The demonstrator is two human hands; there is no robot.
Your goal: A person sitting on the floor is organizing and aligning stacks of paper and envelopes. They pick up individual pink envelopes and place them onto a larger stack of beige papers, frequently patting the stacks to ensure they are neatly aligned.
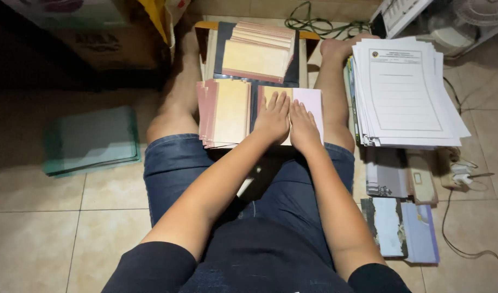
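A seated person's left hand (273,116) and right hand (304,126) press flat, fingers outstretched, on a thin, light, bendable pink card (310,103) across the knees, stack of cards (225,112) at nine o'clock, best lifted by its edges.

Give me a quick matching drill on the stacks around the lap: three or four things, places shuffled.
1. white printed sheets
2. green folders
3. tan card stack
4. both hands: left hand, right hand

a. floor, far left
b. flat on the pale card
c. beside the right leg
d. just left of the hands

Pairs: 1-c, 2-a, 3-d, 4-b
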